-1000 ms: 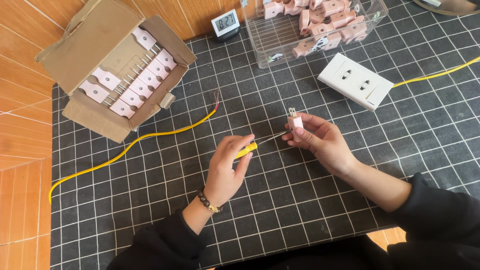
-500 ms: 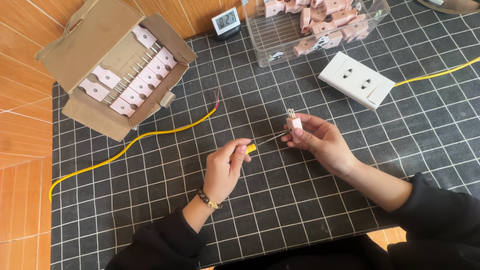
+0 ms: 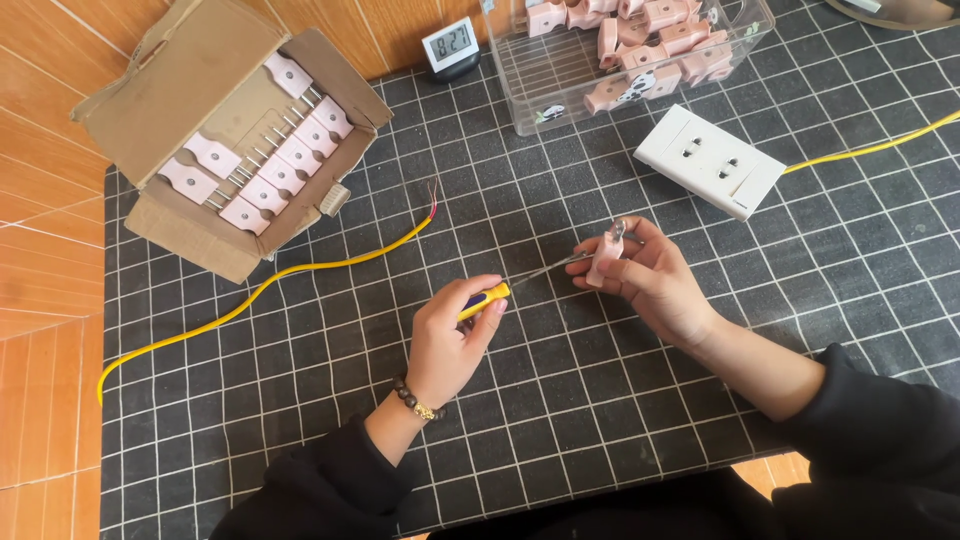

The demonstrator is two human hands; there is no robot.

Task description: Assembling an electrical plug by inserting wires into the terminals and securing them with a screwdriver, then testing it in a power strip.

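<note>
Nearest the camera, dark sleeves and a beaded bracelet (image 3: pixel 418 405) on the left wrist. Just beyond, left hand (image 3: pixel 450 335) curled closed around the yellow handle of a screwdriver (image 3: pixel 487 298), thin metal shaft running up and right across the black grid mat (image 3: pixel 560 420). At the shaft's tip, right hand (image 3: pixel 645 280) with fingers closed around a small pink plug (image 3: pixel 603 262), held upright just above the mat, metal prongs (image 3: pixel 618 229) pointing away from the body (whether tip and plug actually touch, impossible to tell).

Further out, left of the hands, a yellow cable (image 3: pixel 300 272) snaking over the mat, bare red and dark wire ends (image 3: pixel 432 203) at its near-centre end, well apart from both hands. Beyond the right hand, a white wall socket plate (image 3: pixel 710 160) lying flat, a second yellow cable (image 3: pixel 880 146) trailing off from it to the right.

Far left, an open cardboard box (image 3: pixel 170 80) lying partly on the mat, partly on the orange tiled surface (image 3: pixel 50 250), rows of pale pink plugs (image 3: pixel 270 165) inside. Far centre, a small digital clock (image 3: pixel 450 45), and beside it a clear plastic bin (image 3: pixel 560 85) holding a jumble of darker pink plugs (image 3: pixel 650 40).
</note>
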